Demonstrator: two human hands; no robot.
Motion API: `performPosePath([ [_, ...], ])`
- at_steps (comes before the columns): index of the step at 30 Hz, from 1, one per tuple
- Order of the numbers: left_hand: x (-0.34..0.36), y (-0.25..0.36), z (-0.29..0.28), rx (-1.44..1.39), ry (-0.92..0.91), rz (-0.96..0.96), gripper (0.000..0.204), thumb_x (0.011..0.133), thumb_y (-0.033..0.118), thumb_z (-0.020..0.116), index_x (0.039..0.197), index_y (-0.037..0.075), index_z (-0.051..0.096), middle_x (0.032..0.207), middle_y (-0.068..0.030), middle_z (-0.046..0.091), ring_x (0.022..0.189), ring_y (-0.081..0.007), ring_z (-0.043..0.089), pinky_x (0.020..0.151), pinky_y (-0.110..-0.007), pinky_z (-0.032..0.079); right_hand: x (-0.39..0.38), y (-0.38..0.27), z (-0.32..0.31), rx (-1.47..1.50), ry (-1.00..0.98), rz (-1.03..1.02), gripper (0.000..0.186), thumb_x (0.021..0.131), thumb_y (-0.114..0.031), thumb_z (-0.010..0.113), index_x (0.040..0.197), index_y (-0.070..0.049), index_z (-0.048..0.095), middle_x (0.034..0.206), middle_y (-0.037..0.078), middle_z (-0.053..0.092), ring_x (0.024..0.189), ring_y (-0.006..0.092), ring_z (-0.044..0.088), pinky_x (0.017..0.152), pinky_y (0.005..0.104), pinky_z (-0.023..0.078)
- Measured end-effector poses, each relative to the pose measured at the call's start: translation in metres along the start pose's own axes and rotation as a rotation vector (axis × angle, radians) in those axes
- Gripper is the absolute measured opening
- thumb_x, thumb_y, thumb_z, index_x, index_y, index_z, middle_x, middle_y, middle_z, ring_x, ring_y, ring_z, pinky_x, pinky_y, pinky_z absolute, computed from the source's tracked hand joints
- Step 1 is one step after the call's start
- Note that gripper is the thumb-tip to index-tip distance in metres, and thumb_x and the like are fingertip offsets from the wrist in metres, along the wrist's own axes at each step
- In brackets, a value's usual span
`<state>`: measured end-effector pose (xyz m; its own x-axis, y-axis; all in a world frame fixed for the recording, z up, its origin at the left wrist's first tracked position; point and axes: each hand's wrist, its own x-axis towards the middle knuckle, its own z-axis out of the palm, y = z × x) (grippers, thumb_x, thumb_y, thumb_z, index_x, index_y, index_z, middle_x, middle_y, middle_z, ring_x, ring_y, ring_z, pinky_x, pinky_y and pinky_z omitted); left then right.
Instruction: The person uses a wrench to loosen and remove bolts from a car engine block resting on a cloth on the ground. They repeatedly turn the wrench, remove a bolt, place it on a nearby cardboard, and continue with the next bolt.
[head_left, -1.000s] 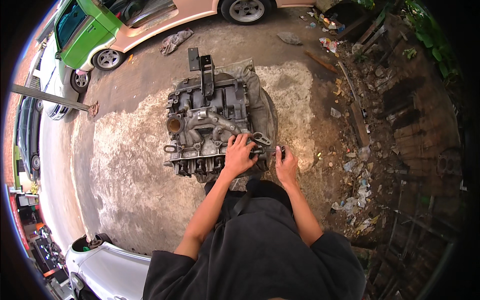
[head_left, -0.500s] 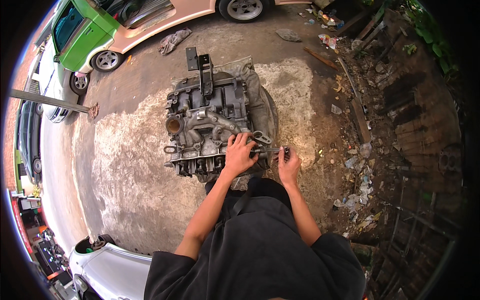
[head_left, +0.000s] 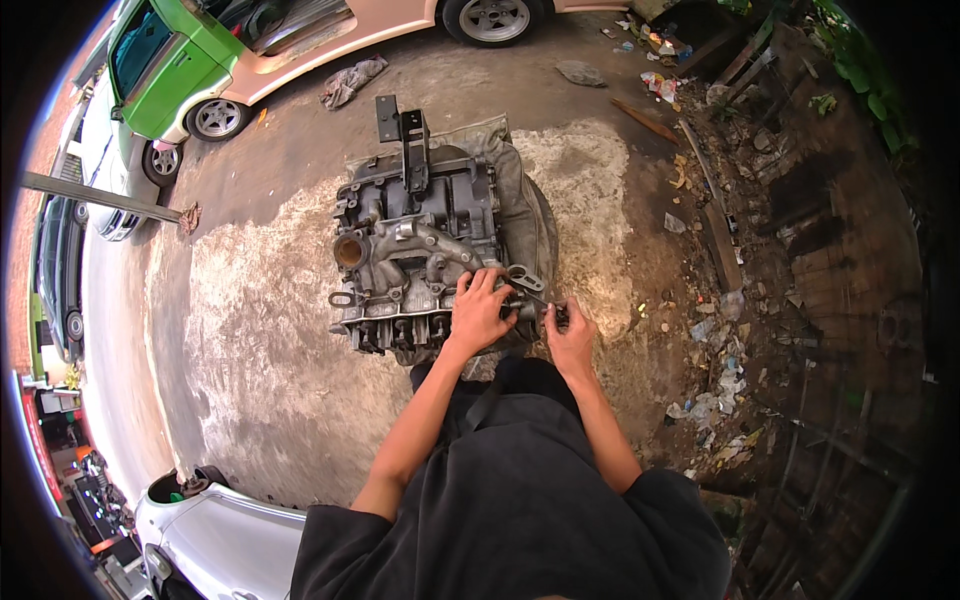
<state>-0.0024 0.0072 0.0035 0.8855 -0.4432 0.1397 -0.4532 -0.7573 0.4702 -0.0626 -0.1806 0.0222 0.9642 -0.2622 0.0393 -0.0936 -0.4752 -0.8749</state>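
Head view: silver car near left. Engine mid-scene, on drab cloth. Left hand on engine's near right part, fingers curled; cannot tell if grasping anything. Right hand, beside engine's right end, pinches slim metal tool. Litter along right.

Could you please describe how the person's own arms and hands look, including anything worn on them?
The left hand and right hand are ungloved, with no watch or bracelet visible. The forearms are bare below the loose, short, charcoal-black sleeves of a matching plain-looking top.
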Motion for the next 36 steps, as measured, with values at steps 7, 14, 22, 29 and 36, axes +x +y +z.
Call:
performPosePath([
  [7, 0.002, 0.000, 0.003, 0.042, -0.004, 0.004, 0.036, 0.075, 0.033, 0.083, 0.104, 0.014, 0.077, 0.131, -0.0047, 0.061, 0.130, -0.0270, 0.053, 0.111, -0.049, 0.034, -0.029, 0.042, -0.011, 0.031, -0.238, 0.124, 0.012, 0.099, -0.003, 0.069, 0.103, 0.006, 0.064, 0.089, 0.016, 0.076, 0.081, 0.0224, 0.078, 0.072, 0.0369, 0.061],
  [14, 0.002, 0.001, -0.001, 0.033, -0.016, 0.003, 0.032, 0.077, 0.033, 0.083, 0.103, 0.015, 0.077, 0.131, -0.0041, 0.061, 0.130, -0.0268, 0.053, 0.111, -0.049, 0.034, -0.038, 0.058, 0.002, 0.146, -0.321, 0.224, 0.016, 0.097, -0.002, 0.073, 0.106, 0.005, 0.063, 0.095, 0.015, 0.075, 0.089, 0.0220, 0.076, 0.077, 0.0372, 0.061],
  [22, 0.002, 0.002, -0.001, 0.055, -0.030, -0.009, 0.032, 0.077, 0.032, 0.082, 0.103, 0.014, 0.077, 0.130, -0.0043, 0.061, 0.130, -0.0270, 0.053, 0.113, -0.049, 0.034, -0.040, 0.075, 0.007, 0.276, -0.355, 0.260, 0.021, 0.095, -0.004, 0.077, 0.106, 0.002, 0.060, 0.099, 0.012, 0.073, 0.093, 0.0179, 0.073, 0.080, 0.0351, 0.059],
  [29, 0.001, 0.000, 0.002, 0.043, -0.037, -0.011, 0.035, 0.076, 0.034, 0.083, 0.104, 0.015, 0.077, 0.131, -0.0044, 0.061, 0.132, -0.0273, 0.052, 0.112, -0.049, 0.033, -0.043, 0.079, 0.007, 0.232, -0.347, 0.230, 0.021, 0.094, -0.004, 0.077, 0.106, 0.002, 0.061, 0.098, 0.011, 0.073, 0.088, 0.0186, 0.073, 0.078, 0.0348, 0.058],
  [36, 0.002, 0.001, 0.000, 0.048, -0.032, -0.010, 0.033, 0.076, 0.031, 0.083, 0.103, 0.014, 0.077, 0.130, -0.0041, 0.062, 0.130, -0.0267, 0.053, 0.112, -0.049, 0.033, -0.039, 0.058, 0.000, 0.088, -0.428, 0.212, 0.020, 0.094, -0.004, 0.076, 0.107, 0.002, 0.062, 0.097, 0.012, 0.071, 0.083, 0.0178, 0.070, 0.073, 0.0357, 0.057],
])
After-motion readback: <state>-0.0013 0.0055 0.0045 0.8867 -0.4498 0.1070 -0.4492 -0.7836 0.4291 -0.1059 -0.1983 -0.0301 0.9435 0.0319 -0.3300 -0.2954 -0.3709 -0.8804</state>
